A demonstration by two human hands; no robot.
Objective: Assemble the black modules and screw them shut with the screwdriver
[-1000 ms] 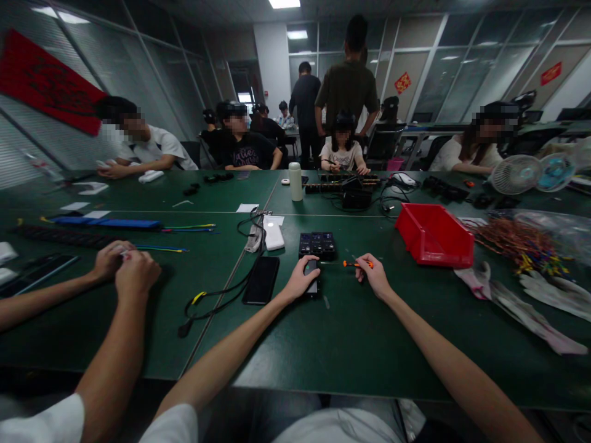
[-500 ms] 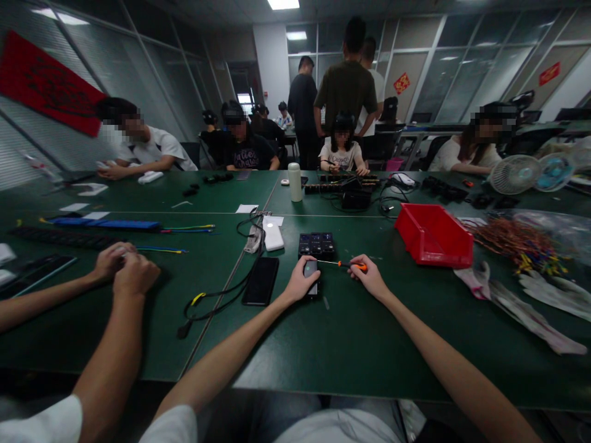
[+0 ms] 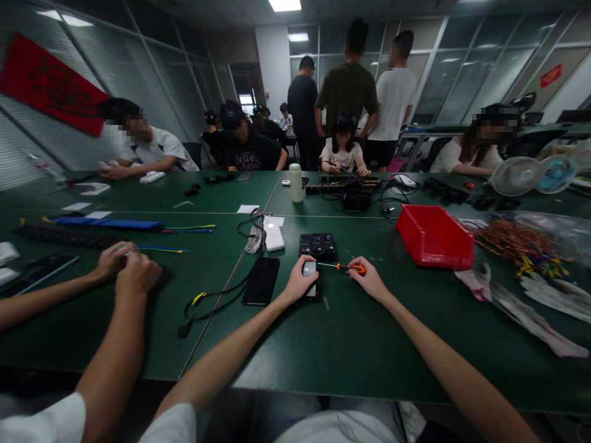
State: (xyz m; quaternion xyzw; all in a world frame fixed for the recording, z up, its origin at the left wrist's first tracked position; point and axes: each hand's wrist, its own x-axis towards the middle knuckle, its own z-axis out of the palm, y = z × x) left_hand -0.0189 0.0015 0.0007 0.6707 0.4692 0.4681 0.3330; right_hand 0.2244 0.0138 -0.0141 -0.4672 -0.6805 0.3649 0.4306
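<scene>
My left hand (image 3: 299, 280) grips a small box-shaped part (image 3: 311, 278) with a light grey top face, its dark side partly showing at the right. An orange-and-black screwdriver (image 3: 344, 267) is in my right hand (image 3: 368, 278), its shaft pointing left. The tip meets the upper right edge of the grey part; whether it sits in a screw I cannot tell. Just beyond my left hand lies a black block of several modules (image 3: 317, 246). To the left of that hand lies a black phone (image 3: 261, 281).
A red bin (image 3: 434, 237) stands at the right, beside work gloves (image 3: 521, 311) and a heap of copper wires (image 3: 512, 243). Left are a black cable (image 3: 217, 311) and a white power bank (image 3: 274, 235). A co-worker's hands (image 3: 127, 267) are at far left; a pale green bottle (image 3: 296, 183) stands beyond.
The screwdriver handle has turned slightly in my right hand. My left hand keeps its hold on the part. In the background, a standing person in white has moved to the right.
</scene>
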